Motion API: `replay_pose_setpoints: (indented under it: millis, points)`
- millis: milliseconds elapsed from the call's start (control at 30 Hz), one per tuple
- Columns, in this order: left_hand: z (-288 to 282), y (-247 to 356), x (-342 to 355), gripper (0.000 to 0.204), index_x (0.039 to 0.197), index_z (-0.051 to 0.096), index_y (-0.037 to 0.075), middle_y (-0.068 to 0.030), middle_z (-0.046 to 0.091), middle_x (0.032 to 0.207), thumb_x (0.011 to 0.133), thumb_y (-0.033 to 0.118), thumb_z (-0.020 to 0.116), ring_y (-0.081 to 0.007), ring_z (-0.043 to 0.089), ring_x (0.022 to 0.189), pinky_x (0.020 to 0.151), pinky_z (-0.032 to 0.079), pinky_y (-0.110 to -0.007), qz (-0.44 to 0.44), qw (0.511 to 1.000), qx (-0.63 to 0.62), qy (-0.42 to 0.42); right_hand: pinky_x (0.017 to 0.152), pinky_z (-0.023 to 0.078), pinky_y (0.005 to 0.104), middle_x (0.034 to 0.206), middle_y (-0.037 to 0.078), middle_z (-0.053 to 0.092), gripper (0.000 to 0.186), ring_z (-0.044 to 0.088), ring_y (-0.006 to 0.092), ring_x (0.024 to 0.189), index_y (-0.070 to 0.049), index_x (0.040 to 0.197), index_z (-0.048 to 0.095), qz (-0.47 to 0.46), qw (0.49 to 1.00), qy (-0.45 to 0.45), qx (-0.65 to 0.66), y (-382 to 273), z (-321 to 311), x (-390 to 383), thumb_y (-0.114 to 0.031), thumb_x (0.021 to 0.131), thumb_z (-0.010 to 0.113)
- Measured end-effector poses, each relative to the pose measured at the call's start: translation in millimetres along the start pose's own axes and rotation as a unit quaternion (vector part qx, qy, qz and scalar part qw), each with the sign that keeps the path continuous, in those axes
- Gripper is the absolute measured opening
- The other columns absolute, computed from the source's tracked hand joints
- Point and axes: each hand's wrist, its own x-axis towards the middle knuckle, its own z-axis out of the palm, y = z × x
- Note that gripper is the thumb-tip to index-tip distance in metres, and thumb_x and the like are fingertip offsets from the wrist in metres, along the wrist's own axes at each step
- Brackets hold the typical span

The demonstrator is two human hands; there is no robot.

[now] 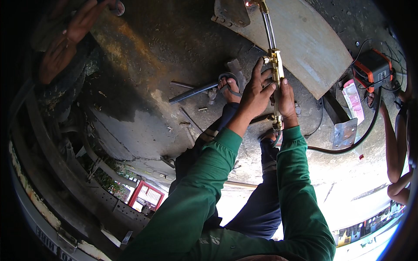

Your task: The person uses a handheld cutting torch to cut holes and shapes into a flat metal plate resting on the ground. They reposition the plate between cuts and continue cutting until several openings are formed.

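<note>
A brass and silver cutting torch (280, 69) points away from me, its brass head at the top edge of the view. A small reddish glow shows beside that head. My right hand (286, 102) is closed around the torch handle from the right side. On the other side my left hand (256, 99) has its thumb against the handle and its index finger up by the brass valve knob. Its other fingertips are partly hidden behind the torch. Beyond the torch lies a large curved grey steel plate (305, 43), with a smaller dark metal piece (233, 13) on its left part.
A hammer (196, 92) and metal bars lie by my left sandalled foot (230, 87). Right of me are an orange and black machine (373, 69), an angled metal piece (344, 132) and a dark hose (344, 151). Other people's limbs (393, 152) show at right and upper left.
</note>
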Motion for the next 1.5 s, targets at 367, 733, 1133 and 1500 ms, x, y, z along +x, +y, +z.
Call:
replay_pose_setpoints:
  millis: [367, 733, 1133, 1500]
  points:
    - [0.1, -3.4, 1.8, 0.087, 0.164, 0.008, 0.018, -0.0241, 0.052, 0.149, 0.096, -0.002, 0.059, -0.0346, 0.059, 0.129, 0.099, 0.052, -0.04, 0.013, 1.0, 0.009, 0.015, 0.045, 0.04, 0.0277, 0.064, 0.005, 0.055, 0.061, 0.049, 0.0123, 0.05, -0.003, 0.097, 0.059, 0.009, 1.0, 0.001, 0.006, -0.1, 0.6, 0.9, -0.059, 0.106, 0.035]
    - [0.7, -1.0, 0.0, 0.086, 0.163, 0.007, 0.016, -0.0217, 0.052, 0.149, 0.097, -0.003, 0.057, -0.0307, 0.06, 0.125, 0.095, 0.053, -0.037, 0.024, 0.999, 0.024, 0.017, 0.044, 0.039, 0.0282, 0.064, 0.004, 0.054, 0.06, 0.048, 0.0122, 0.05, -0.003, 0.095, 0.059, 0.009, 1.0, -0.002, 0.013, 0.5, 0.4, 0.0, -0.057, 0.107, 0.035]
    - [2.6, 3.9, -0.6, 0.082, 0.162, 0.01, 0.015, -0.0197, 0.056, 0.145, 0.097, -0.002, 0.057, -0.0272, 0.063, 0.118, 0.094, 0.053, -0.036, 0.008, 1.0, 0.022, 0.02, 0.044, 0.036, 0.0262, 0.064, 0.001, 0.052, 0.059, 0.047, 0.0097, 0.051, -0.002, 0.108, 0.061, -0.025, 0.999, 0.014, -0.015, -4.6, 0.5, -6.5, -0.056, 0.106, 0.038]
    - [3.6, 2.0, -0.3, 0.085, 0.163, 0.008, 0.012, -0.0201, 0.056, 0.145, 0.096, -0.002, 0.058, -0.0247, 0.062, 0.117, 0.096, 0.051, -0.035, -0.012, 0.998, -0.053, 0.025, 0.046, 0.036, 0.028, 0.064, 0.001, 0.052, 0.059, 0.048, 0.0098, 0.051, 0.0, 0.112, 0.06, -0.085, 0.987, 0.028, -0.134, -14.3, -1.3, -5.6, -0.056, 0.105, 0.042]
